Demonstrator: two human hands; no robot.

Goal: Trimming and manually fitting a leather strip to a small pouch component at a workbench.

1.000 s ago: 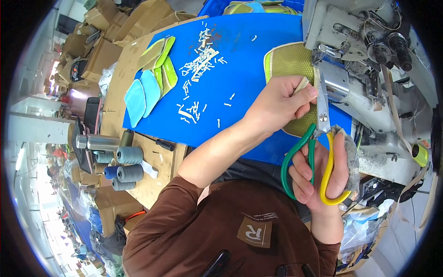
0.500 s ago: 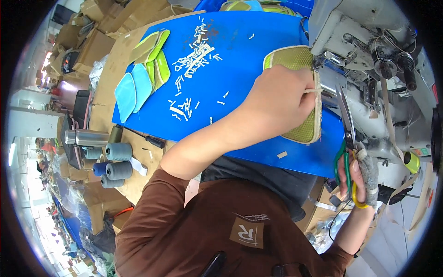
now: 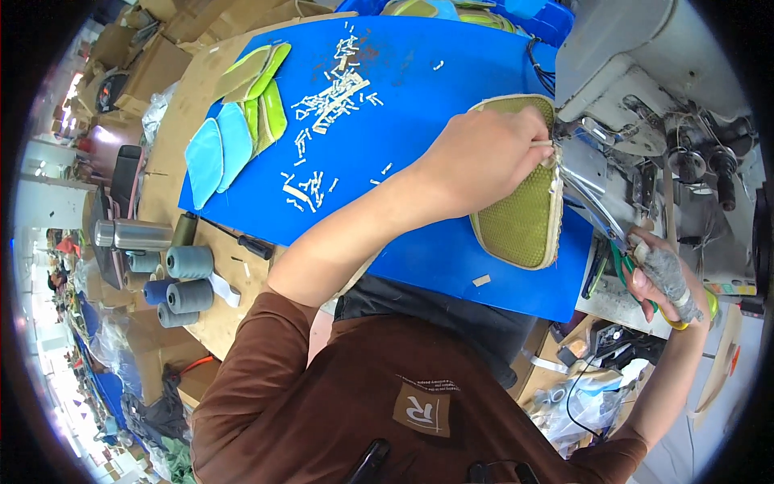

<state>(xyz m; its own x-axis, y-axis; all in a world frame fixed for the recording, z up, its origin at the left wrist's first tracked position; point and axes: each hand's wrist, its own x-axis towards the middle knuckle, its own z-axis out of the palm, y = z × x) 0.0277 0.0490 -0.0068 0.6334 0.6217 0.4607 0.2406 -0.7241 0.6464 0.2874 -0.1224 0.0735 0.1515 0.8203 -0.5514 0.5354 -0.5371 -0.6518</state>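
My left hand (image 3: 488,157) is closed, thumb and fingers pinching the short cream tape end (image 3: 543,143) at the right edge of an olive mesh fabric piece (image 3: 516,222). Cream binding runs round that rounded piece, which is partly hidden under the hand. My right hand (image 3: 641,286) grips a pair of scissors (image 3: 595,208) with green and yellow handles. Their blades slant up and left, the tips close to the bound edge just below the pinched tape; whether they touch it I cannot tell. A grey wrapped bar (image 3: 667,278) partly covers the right hand.
A sewing machine (image 3: 621,73) stands at the right. Cream tape scraps (image 3: 334,101) litter the blue tabletop (image 3: 403,73). Green and blue fabric pieces (image 3: 222,153) lie at the left, near thread spools (image 3: 190,262), a steel flask (image 3: 137,234) and a screwdriver (image 3: 254,246).
The scissors have swung from nearly upright to slanting left, their tips now at the fabric's edge. My right hand has shifted right in the picture. My left hand keeps its pinch.
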